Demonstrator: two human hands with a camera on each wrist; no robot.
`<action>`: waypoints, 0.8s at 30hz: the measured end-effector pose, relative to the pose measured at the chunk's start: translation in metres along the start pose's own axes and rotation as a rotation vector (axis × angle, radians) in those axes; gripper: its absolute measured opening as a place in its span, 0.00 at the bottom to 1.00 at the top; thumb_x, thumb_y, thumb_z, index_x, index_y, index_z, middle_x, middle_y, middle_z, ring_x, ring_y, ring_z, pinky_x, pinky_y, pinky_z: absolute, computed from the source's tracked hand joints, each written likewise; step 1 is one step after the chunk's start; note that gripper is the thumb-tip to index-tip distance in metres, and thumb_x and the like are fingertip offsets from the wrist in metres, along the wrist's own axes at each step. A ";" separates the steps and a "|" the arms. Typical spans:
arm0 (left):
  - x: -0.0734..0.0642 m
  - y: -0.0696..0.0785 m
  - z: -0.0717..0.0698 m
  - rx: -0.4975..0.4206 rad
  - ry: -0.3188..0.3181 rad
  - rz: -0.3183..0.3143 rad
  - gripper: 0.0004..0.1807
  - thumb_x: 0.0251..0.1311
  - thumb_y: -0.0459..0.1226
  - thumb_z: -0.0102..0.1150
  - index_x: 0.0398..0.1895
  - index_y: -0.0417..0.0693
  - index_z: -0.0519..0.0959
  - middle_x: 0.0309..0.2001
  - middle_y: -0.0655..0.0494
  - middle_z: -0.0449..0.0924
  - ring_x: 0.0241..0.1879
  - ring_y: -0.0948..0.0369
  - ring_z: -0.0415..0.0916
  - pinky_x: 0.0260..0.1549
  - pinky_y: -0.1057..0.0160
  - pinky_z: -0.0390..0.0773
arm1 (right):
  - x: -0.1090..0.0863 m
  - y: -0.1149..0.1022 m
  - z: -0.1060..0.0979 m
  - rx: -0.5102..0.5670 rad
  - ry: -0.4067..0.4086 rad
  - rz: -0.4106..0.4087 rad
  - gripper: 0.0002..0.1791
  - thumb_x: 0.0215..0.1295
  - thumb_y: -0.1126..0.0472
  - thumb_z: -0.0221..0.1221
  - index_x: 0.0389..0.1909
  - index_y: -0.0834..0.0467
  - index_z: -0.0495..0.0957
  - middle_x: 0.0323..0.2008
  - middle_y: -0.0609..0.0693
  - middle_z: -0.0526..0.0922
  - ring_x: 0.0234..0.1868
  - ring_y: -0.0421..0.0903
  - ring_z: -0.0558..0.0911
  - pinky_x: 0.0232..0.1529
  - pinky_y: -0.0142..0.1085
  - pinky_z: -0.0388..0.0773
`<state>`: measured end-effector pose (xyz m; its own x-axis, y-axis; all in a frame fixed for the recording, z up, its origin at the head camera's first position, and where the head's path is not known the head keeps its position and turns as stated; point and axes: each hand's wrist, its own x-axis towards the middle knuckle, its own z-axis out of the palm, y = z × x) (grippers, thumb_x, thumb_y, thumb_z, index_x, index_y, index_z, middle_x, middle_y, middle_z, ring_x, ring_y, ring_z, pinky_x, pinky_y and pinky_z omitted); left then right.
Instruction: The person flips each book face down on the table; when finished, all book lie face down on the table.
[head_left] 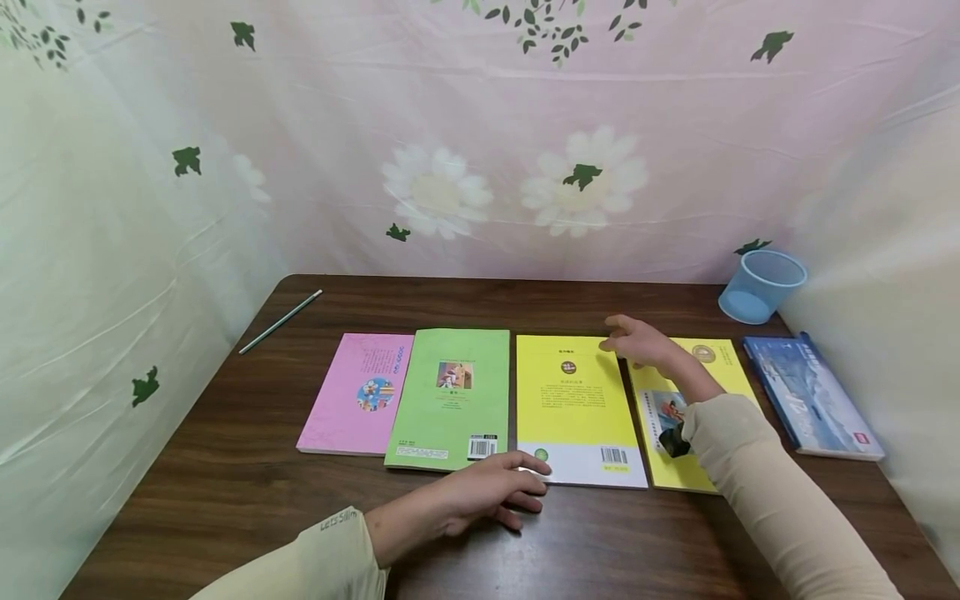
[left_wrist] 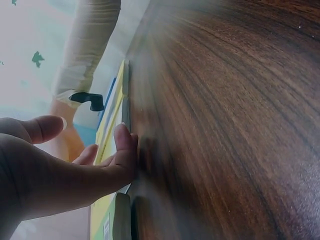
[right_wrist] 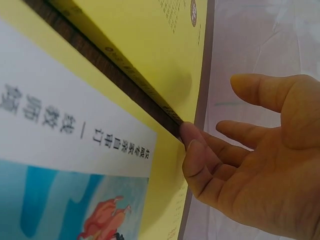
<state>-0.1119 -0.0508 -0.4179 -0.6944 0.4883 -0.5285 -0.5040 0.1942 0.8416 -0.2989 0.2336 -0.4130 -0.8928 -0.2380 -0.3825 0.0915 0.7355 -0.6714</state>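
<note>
Several thin books lie in a row. My left hand (head_left: 483,493) is at the near left corner of the yellow book with a white lower strip (head_left: 573,400), fingers spread and loosely bent. In the left wrist view its fingertips (left_wrist: 125,145) are beside the book edges, low over the table. My right hand (head_left: 645,346) is at that book's far right corner. In the right wrist view its little-finger side touches the corner by the narrow gap, while thumb and index finger stand apart. Right of the gap lies a yellow book with a picture (head_left: 708,367), partly covered by my right forearm.
Left of these lie a green book (head_left: 457,425) and a pink book (head_left: 348,417). A blue book (head_left: 817,400) lies at the right, with a light blue cup (head_left: 761,287) behind it. A thin pencil-like stick (head_left: 281,322) is at the far left of the wooden table (head_left: 225,483).
</note>
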 end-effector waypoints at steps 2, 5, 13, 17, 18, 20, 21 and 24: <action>0.000 0.000 0.000 0.002 0.007 0.002 0.20 0.67 0.40 0.56 0.60 0.45 0.76 0.51 0.47 0.82 0.48 0.56 0.82 0.31 0.66 0.81 | 0.000 0.000 0.000 -0.004 0.000 0.000 0.42 0.74 0.52 0.52 0.79 0.63 0.44 0.71 0.71 0.61 0.67 0.66 0.69 0.60 0.62 0.73; 0.000 -0.001 -0.001 0.006 0.019 0.007 0.20 0.66 0.40 0.56 0.60 0.45 0.76 0.51 0.47 0.82 0.48 0.55 0.82 0.31 0.65 0.81 | 0.001 0.000 0.001 -0.004 -0.001 0.003 0.42 0.74 0.52 0.52 0.79 0.63 0.44 0.71 0.71 0.61 0.67 0.66 0.69 0.60 0.62 0.73; -0.002 -0.003 -0.002 0.004 0.039 0.012 0.20 0.66 0.39 0.57 0.59 0.45 0.76 0.50 0.46 0.82 0.48 0.55 0.82 0.31 0.65 0.81 | 0.002 -0.003 0.004 0.000 -0.005 0.016 0.42 0.74 0.51 0.52 0.80 0.61 0.43 0.72 0.71 0.59 0.69 0.68 0.66 0.60 0.62 0.73; -0.003 -0.003 -0.003 0.005 0.047 0.013 0.20 0.65 0.39 0.57 0.59 0.45 0.76 0.49 0.47 0.83 0.47 0.56 0.82 0.31 0.65 0.81 | 0.003 -0.003 0.005 -0.002 -0.015 0.013 0.42 0.75 0.51 0.51 0.80 0.61 0.43 0.73 0.71 0.58 0.69 0.69 0.66 0.59 0.62 0.73; -0.003 -0.003 -0.003 0.007 0.048 0.013 0.20 0.65 0.39 0.57 0.59 0.45 0.76 0.49 0.47 0.83 0.47 0.56 0.82 0.30 0.66 0.81 | 0.002 -0.003 0.005 -0.004 -0.017 0.010 0.42 0.75 0.51 0.51 0.80 0.61 0.43 0.72 0.71 0.58 0.69 0.69 0.66 0.59 0.62 0.73; -0.004 -0.004 -0.004 0.009 0.049 0.013 0.20 0.65 0.39 0.57 0.59 0.45 0.76 0.49 0.46 0.83 0.47 0.56 0.82 0.30 0.66 0.80 | 0.002 -0.003 0.005 -0.006 -0.019 0.005 0.41 0.75 0.51 0.51 0.80 0.62 0.42 0.72 0.71 0.58 0.69 0.69 0.66 0.59 0.62 0.74; -0.004 -0.004 -0.004 0.009 0.050 0.013 0.20 0.65 0.39 0.57 0.59 0.45 0.76 0.49 0.46 0.83 0.47 0.56 0.82 0.30 0.66 0.80 | 0.002 -0.003 0.005 -0.006 -0.019 0.002 0.41 0.76 0.51 0.51 0.80 0.62 0.42 0.72 0.71 0.58 0.69 0.69 0.67 0.59 0.62 0.74; -0.004 -0.004 -0.004 0.008 0.049 0.010 0.20 0.65 0.40 0.57 0.59 0.45 0.76 0.49 0.47 0.83 0.47 0.56 0.82 0.30 0.66 0.80 | 0.002 -0.003 0.005 -0.005 -0.020 -0.007 0.41 0.76 0.52 0.51 0.79 0.62 0.43 0.72 0.72 0.58 0.68 0.69 0.67 0.58 0.62 0.74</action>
<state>-0.1091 -0.0572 -0.4195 -0.7241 0.4480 -0.5245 -0.4925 0.1966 0.8478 -0.2991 0.2280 -0.4149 -0.8844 -0.2561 -0.3902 0.0829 0.7366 -0.6713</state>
